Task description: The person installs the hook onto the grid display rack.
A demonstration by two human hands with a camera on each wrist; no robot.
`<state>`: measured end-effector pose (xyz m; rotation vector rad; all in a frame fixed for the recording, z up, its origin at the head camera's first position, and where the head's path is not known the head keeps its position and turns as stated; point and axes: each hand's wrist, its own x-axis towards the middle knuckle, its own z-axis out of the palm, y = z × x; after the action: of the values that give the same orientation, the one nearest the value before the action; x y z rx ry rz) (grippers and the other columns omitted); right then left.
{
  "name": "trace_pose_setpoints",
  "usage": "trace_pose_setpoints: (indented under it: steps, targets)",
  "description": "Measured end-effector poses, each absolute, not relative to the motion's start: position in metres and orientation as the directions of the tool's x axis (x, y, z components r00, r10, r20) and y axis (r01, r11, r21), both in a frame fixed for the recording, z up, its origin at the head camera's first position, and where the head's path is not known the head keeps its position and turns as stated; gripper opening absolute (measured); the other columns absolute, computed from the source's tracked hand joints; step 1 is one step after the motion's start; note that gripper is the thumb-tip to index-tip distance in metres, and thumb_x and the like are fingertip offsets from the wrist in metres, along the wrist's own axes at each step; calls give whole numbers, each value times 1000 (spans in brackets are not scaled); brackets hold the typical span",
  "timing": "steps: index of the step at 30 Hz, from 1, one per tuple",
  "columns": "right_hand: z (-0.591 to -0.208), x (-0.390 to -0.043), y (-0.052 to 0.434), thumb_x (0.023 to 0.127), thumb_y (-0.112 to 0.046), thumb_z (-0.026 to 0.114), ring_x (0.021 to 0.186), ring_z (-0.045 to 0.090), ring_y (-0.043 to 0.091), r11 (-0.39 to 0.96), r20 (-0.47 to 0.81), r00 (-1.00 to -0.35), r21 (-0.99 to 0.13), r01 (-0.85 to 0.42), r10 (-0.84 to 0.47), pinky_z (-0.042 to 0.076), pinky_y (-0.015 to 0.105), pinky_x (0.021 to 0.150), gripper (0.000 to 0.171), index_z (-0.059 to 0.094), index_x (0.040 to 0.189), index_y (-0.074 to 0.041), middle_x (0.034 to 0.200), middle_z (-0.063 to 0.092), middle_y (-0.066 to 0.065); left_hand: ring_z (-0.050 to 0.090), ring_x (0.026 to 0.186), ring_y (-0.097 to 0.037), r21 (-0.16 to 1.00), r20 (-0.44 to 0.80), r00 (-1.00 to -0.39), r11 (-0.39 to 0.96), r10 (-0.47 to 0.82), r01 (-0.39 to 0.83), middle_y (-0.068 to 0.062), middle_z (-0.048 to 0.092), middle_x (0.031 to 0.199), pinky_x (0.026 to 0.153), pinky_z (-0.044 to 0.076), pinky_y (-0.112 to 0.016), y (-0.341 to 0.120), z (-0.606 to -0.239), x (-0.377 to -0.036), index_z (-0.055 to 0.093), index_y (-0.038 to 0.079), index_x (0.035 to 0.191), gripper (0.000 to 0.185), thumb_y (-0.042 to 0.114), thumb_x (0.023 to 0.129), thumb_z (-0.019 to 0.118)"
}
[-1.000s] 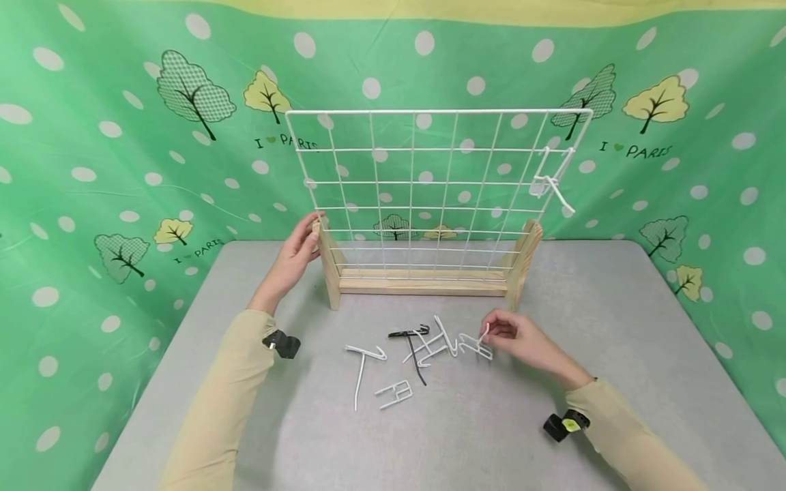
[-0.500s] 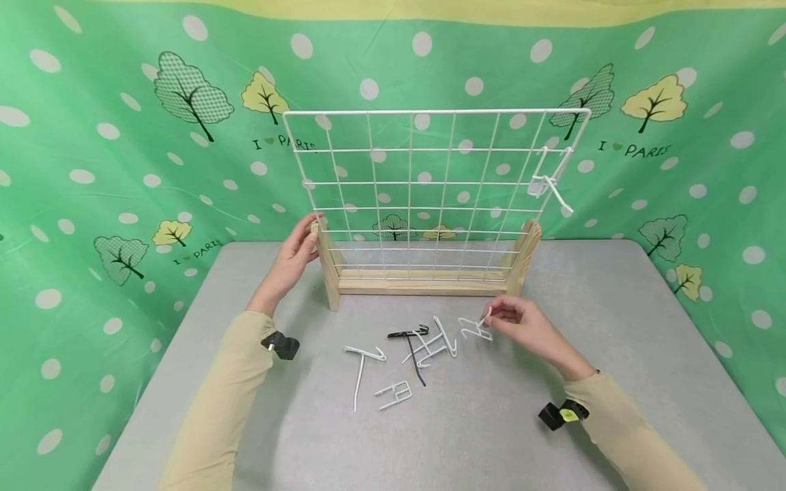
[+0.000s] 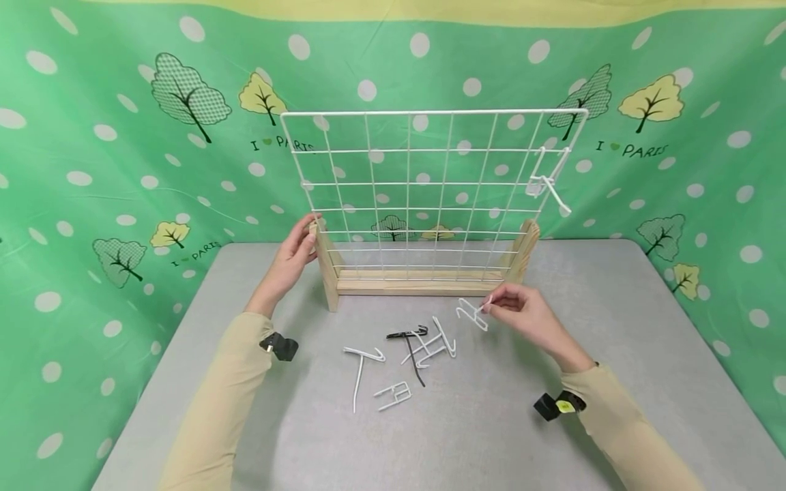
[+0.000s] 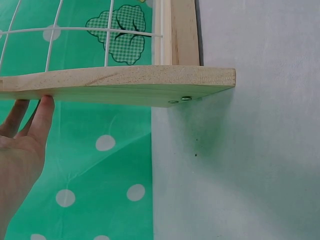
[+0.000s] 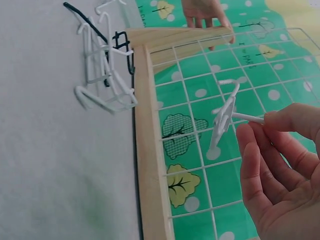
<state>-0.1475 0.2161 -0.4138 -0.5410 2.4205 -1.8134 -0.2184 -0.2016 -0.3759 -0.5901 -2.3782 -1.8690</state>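
Change: right hand (image 3: 522, 315) has lifted a white wire hook (image 3: 473, 314) off the grey surface (image 3: 552, 443); a second ago that hook lay at the right end of the loose pile, and now it hangs clear of it, higher and nearer the lower centre of the frame's wooden base.
Meaning: judged from this, one hook is out of the pile and on its way toward the wire grid (image 3: 430, 184), where another white hook (image 3: 548, 185) already hangs at upper right.
Pile: remaining white hooks and one black hook (image 3: 410, 344) lie together in the centre of the head view, unmoved.
Right grip: thumb and fingertips (image 5: 272, 122) pinch the thin stem of the hook, the other fingers loosely curled; the hook's clip end points left, away from the palm.
Right arm: forearm runs from lower right up toward the middle, wrist slightly raised.
Left hand (image 3: 296, 254): unchanged, fingers straight and resting against the upper end of the left wooden upright (image 3: 327, 262); it curls round nothing.
Left arm: stretched from lower left toward that post, steadying the stand.
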Motion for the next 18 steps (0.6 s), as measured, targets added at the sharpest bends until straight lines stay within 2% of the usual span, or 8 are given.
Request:
trace_pose_setpoints:
  steps: [8,14,18]
  targets:
    - [-406,-151,218,87,10,64,82,67,16,219,204,-937,-937,-271,-285,55,21,73,5,60,89,10,92,67,23,38,128,-44,923,280,-925,195,256,333,-35,35,140,101,37,-59,-201,-376,-218,24,-4,148,44,4,105,33]
    - [-403,-153,219,88,7,64,82,67,13,200,200,-945,-946,-256,-260,54,22,63,7,58,90,10,91,70,10,38,128,-44,925,275,-928,196,251,327,-36,35,140,101,37,-58,-201,-376,-219,24,-4,148,44,4,105,33]
    - [-400,-155,219,88,6,64,81,67,11,204,205,-947,-944,-258,-246,52,22,57,9,59,92,12,91,70,8,37,129,-46,924,274,-928,198,251,327,-36,34,140,102,36,-59,-202,-379,-221,24,-4,148,44,5,105,33]
